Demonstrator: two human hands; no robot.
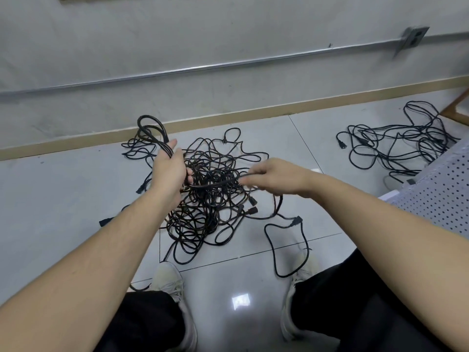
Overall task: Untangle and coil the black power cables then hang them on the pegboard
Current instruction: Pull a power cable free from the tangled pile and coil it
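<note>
A big tangle of black power cables (213,199) lies on the tiled floor in front of me. My left hand (168,168) grips a coiled bundle of black cable (149,133), whose loops stick up above my fist. My right hand (274,176) pinches a stretch of the same cable (218,183), which runs taut from my left hand across the top of the tangle. Several plugs lie at the edges of the pile.
A second heap of black cables (396,143) lies on the floor at the right. A white perforated board (444,194) lies at the right edge. A baseboard (228,115) and a wall with a metal conduit (203,67) run behind. My shoes (170,278) stand below the pile.
</note>
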